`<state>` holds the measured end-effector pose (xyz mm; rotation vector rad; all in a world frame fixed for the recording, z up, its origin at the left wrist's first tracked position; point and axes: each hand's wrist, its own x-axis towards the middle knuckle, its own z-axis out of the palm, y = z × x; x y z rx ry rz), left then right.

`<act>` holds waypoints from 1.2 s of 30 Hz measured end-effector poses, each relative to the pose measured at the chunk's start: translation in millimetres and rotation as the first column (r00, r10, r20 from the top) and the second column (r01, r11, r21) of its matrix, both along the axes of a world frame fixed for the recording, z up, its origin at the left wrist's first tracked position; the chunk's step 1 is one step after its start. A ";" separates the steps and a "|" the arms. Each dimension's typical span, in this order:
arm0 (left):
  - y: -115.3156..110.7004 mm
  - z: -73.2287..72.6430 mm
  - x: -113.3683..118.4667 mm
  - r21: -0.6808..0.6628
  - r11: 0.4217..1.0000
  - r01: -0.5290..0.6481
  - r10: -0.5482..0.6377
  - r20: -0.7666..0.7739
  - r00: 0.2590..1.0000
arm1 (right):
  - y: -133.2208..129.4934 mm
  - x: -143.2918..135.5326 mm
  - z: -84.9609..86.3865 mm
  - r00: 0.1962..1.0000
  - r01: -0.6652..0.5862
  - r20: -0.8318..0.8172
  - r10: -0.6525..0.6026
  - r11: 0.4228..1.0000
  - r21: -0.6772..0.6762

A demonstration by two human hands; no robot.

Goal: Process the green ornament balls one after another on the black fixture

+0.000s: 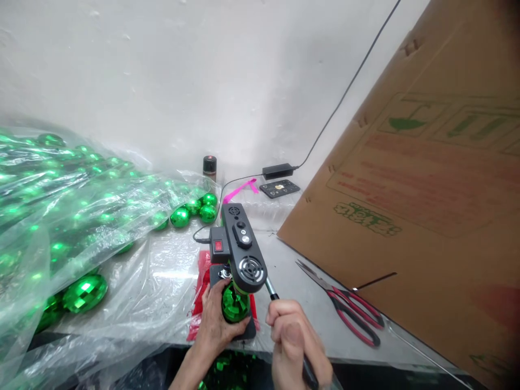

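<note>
While your left hand [214, 318] clasps the green ball [235, 304] beneath the black machine [242, 244], your right hand [298, 342] is wrapped around its lever [272, 290]. Scissors [338, 295] lie beside the cardboard box [406, 189].

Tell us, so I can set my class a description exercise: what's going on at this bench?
A person's left hand holds a shiny green ball at the lower end of a black machine, while the right hand grips the machine's handle. Many more green balls lie off to the left, most under clear plastic. Scissors lie to the right, beside a cardboard box.
</note>
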<state>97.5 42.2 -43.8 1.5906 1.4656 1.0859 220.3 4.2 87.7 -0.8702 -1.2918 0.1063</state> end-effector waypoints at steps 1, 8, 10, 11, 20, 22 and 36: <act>-0.2 -1.2 0.1 0.004 1.000 0.002 -0.002 0.003 1.000 | 0.3 0.4 -0.6 1.000 -0.003 -0.003 0.003 1.000 -0.001; -0.2 -10.5 0.2 0.055 0.998 0.001 -0.001 -0.003 1.000 | 0.4 -1.1 2.3 0.999 0.014 -0.038 -0.014 1.000 -0.009; -0.2 -12.6 0.3 0.073 0.997 0.002 -0.001 -0.013 1.000 | 0.6 -2.2 4.7 0.999 0.015 -0.048 -0.015 1.000 -0.008; -0.3 -13.3 0.3 0.078 0.997 0.002 -0.001 -0.016 1.000 | 0.8 -2.6 5.6 0.999 0.015 -0.051 -0.015 1.000 -0.006; -1.7 -11.7 0.9 0.049 0.999 -0.022 0.022 -0.009 1.000 | 1.1 -3.7 -4.8 0.998 0.020 -0.062 -0.019 1.000 0.002; -1.8 -11.6 0.7 0.050 0.998 -0.025 0.026 -0.020 0.999 | 0.7 -3.9 -7.3 0.997 0.033 -0.069 -0.033 0.999 0.003; -0.9 -10.1 0.6 0.162 0.987 0.006 0.015 -0.128 0.992 | 1.0 -11.6 -10.7 0.989 0.095 -0.118 -0.091 0.995 0.030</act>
